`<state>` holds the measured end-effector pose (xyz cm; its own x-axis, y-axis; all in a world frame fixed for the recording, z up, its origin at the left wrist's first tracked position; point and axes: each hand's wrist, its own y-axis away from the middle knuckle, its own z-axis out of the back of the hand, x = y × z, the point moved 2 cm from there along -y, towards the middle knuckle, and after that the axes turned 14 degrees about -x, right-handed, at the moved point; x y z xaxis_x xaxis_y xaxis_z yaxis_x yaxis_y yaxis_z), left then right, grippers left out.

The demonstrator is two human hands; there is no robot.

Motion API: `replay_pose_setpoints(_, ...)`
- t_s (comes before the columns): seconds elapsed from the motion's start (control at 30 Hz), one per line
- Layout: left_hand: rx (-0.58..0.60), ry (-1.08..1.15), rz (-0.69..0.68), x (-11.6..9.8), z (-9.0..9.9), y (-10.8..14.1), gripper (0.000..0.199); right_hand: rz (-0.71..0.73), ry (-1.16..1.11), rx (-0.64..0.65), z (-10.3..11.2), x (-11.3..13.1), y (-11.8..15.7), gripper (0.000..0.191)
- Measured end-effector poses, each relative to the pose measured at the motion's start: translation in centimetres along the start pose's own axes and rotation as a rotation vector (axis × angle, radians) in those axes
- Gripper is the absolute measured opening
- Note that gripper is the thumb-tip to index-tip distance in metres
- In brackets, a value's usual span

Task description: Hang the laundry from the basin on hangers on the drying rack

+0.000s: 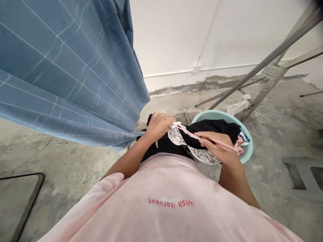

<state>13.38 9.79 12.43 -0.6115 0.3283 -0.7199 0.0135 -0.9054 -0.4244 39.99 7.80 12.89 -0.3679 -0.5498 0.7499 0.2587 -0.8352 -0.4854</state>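
Note:
A black garment with white lace trim hangs in front of my waist. My left hand has its fingers closed on the garment beside the scalloped lace edge. My right hand grips a thin pink clothes hanger, whose front end reaches into the lace opening near my left hand. Part of the hanger is hidden by my right hand and the cloth. The black cloth spreads over a light-blue basin, and pink and white pieces of cloth show inside it.
A blue checked cloth hangs at the left, close to my left arm. Metal rack legs stand behind the basin, with a white cloth at their foot. A grey plastic stool is at right, a dark metal frame at lower left.

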Motion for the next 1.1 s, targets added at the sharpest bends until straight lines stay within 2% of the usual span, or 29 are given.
replay_pose_setpoints(0.1,-0.004,-0.357,-0.134,0.2,0.9,0.1,0.027,0.06,0.042,-0.19,0.8,-1.2,-0.4,0.03)
replay_pose_setpoints(0.2,-0.155,-0.506,-0.121,0.9,2.5,0.1,0.029,0.033,0.199,-0.266,1.8,-3.6,-0.5,0.046)
replay_pose_setpoints(0.27,-0.236,-0.537,-0.1,1.3,3.1,0.1,0.028,-0.029,0.283,-0.294,2.2,-5.3,-0.3,0.041)
replay_pose_setpoints(0.37,-0.281,-0.549,-0.101,1.5,3.3,0.2,0.028,-0.057,0.299,-0.399,2.3,-6.7,0.0,0.023)
replay_pose_setpoints(0.47,-0.271,-0.562,-0.1,1.4,3.0,0.2,0.029,0.01,0.278,-0.515,2.2,-6.3,0.1,0.014)
replay_pose_setpoints(0.57,-0.265,-0.58,-0.098,1.4,3.0,0.2,0.03,0.085,0.234,-0.622,2.3,-5.3,-0.1,0.014)
replay_pose_setpoints(0.7,-0.275,-0.616,-0.144,1.4,2.8,0.3,0.031,0.159,0.217,-0.895,3.2,-4.3,-0.1,0.021)
replay_pose_setpoints(0.77,-0.281,-0.62,-0.176,1.4,2.6,0.3,0.033,0.195,0.208,-0.981,3.8,-3.6,0.1,0.019)
replay_pose_setpoints(0.8,-0.293,-0.614,-0.183,1.4,2.6,0.3,0.033,0.233,0.185,-0.956,4.0,-3.2,0.2,0.015)
replay_pose_setpoints(0.83,-0.309,-0.603,-0.182,1.4,2.6,0.3,0.033,0.289,0.143,-0.861,4.1,-2.7,0.3,0.01)
replay_pose_setpoints(0.93,-0.395,-0.554,-0.149,1.5,2.9,0.4,0.031,0.476,-0.004,-0.449,4.0,-1.2,0.5,0.005)
replay_pose_setpoints(0.97,-0.433,-0.535,-0.145,1.5,3.1,0.5,0.03,0.501,-0.013,-0.407,4.1,-0.9,0.6,0.007)
replay_pose_setpoints(1.0,-0.475,-0.515,-0.149,1.5,3.3,0.5,0.03,0.498,0.017,-0.445,4.2,-0.8,0.6,0.008)
replay_pose_setpoints(1.07,-0.551,-0.475,-0.177,1.3,3.6,0.6,0.028,0.431,0.167,-0.626,4.7,-0.9,0.5,0.015)
replay_pose_setpoints(1.1,-0.578,-0.455,-0.197,1.1,3.7,0.6,0.028,0.387,0.258,-0.664,4.9,-1.0,0.4,0.021)
